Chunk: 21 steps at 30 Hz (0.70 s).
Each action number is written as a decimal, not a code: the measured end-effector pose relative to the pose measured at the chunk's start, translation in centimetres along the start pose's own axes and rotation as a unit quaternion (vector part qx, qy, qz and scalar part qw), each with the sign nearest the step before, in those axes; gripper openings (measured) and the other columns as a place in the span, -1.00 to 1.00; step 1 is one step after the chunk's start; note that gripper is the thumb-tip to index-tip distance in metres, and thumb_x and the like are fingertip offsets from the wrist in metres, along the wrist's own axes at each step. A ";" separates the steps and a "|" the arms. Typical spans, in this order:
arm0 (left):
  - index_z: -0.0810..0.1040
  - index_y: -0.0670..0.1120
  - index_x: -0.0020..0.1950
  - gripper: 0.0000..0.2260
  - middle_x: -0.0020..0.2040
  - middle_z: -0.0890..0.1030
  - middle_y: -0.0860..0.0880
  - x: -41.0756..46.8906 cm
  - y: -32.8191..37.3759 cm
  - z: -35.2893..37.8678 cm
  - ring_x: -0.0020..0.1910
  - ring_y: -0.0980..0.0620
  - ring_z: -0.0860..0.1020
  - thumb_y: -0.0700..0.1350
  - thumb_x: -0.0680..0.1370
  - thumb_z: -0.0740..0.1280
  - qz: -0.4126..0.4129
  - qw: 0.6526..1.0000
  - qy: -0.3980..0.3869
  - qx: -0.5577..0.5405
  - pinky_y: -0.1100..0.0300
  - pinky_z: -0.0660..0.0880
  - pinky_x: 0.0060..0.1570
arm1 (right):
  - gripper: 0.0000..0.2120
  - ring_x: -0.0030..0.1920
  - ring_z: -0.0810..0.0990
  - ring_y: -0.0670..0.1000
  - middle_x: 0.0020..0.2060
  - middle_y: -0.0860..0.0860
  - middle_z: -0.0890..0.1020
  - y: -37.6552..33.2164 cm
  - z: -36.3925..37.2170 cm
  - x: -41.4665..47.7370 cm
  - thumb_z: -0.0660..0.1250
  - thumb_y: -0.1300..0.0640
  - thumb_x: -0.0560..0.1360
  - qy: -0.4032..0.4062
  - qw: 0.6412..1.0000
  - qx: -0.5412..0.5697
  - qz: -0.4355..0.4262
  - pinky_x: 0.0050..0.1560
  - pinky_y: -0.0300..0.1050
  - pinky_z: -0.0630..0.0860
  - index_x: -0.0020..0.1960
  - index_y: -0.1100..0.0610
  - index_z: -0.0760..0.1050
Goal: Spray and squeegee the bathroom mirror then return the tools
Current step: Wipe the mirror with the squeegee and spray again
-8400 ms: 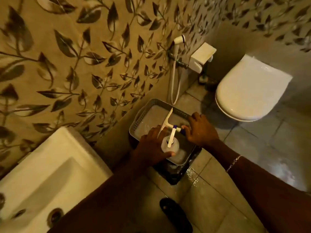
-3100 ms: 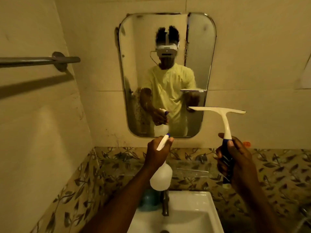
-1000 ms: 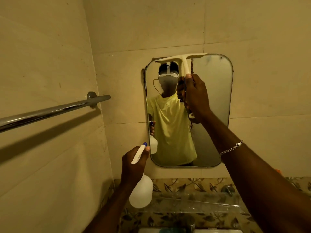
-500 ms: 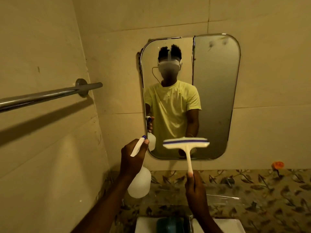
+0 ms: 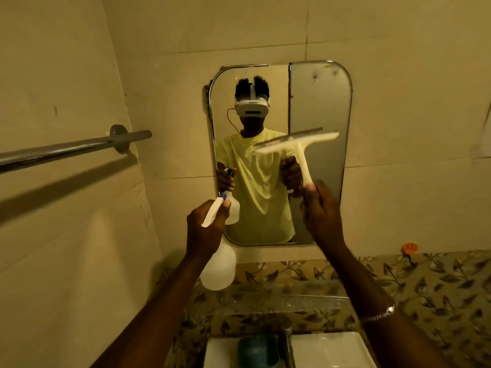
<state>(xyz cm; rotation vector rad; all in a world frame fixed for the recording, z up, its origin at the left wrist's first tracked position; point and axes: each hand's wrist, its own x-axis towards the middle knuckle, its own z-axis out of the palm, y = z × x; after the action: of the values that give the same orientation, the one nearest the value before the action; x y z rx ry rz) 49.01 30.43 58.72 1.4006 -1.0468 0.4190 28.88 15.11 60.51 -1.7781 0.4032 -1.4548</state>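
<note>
my right hand (image 5: pixel 322 216) is wrapped round the squeegee (image 5: pixel 299 148) handle, blade tilted at about 12 o'clock before the mirror (image 5: pixel 318 102). my left hand (image 5: pixel 206 229) grips the spray bottle (image 5: pixel 219 266) at 9 o'clock, nozzle toward the glass. i judge i'm mid squeegee stage; next the blade must sit flat on the glass, high up, for a downward pull.

Two hands are in view: the left hand (image 5: pixel 204 229) closed around one white spray bottle (image 5: pixel 219 266), the right hand (image 5: pixel 322 216) closed around one white squeegee (image 5: pixel 297 143). There is one mirror (image 5: pixel 318 102), one chrome towel bar (image 5: pixel 71 148), one basin (image 5: pixel 332 351) with one tap (image 5: pixel 287 343), and one teal cup (image 5: pixel 256 350). One bracelet (image 5: pixel 377 316) circles the right wrist, and one small orange item (image 5: pixel 409 247) sits against the wall.
</note>
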 end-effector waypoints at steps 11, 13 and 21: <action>0.70 -0.24 0.07 -0.77 -0.12 0.72 -0.09 0.3 0.7 3.4 -0.12 0.10 0.66 -0.09 0.61 0.39 0.000 1.000 0.003 -0.016 0.55 0.50 -0.19 | -0.63 -0.20 0.70 0.08 -0.14 0.09 0.71 -9.5 -0.9 15.9 0.11 -0.09 0.72 -0.036 0.973 -0.197 -0.117 -0.18 0.10 0.64 0.16 0.13 0.58; 0.70 -0.19 0.07 -0.81 -0.12 0.71 -0.06 0.3 0.3 3.8 -0.14 0.17 0.66 -0.08 0.61 0.40 -0.010 1.000 0.002 -0.022 0.55 0.50 -0.18 | -0.68 -0.32 0.66 -0.14 -0.23 -0.04 0.68 -7.5 -2.9 14.5 0.11 -0.11 0.72 -0.005 0.987 -0.140 -0.084 -0.40 -0.13 0.55 0.09 0.04 0.56; 0.71 -0.15 -0.01 -0.73 -0.22 0.70 0.04 -0.2 -0.1 4.9 -0.18 0.19 0.67 0.03 0.60 0.36 -0.004 0.999 -0.022 -0.037 0.45 0.52 -0.20 | -0.64 -0.41 0.50 0.01 -0.36 0.03 0.55 7.4 -3.6 -1.1 0.07 -0.25 0.69 0.045 0.994 -0.090 0.043 -0.40 -0.04 0.45 -0.05 -0.08 0.50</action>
<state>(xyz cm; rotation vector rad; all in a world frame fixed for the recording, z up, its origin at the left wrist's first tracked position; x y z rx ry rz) 47.28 25.93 57.72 1.3525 -1.0812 0.3410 26.89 9.82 54.45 -1.8153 0.6668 -1.4805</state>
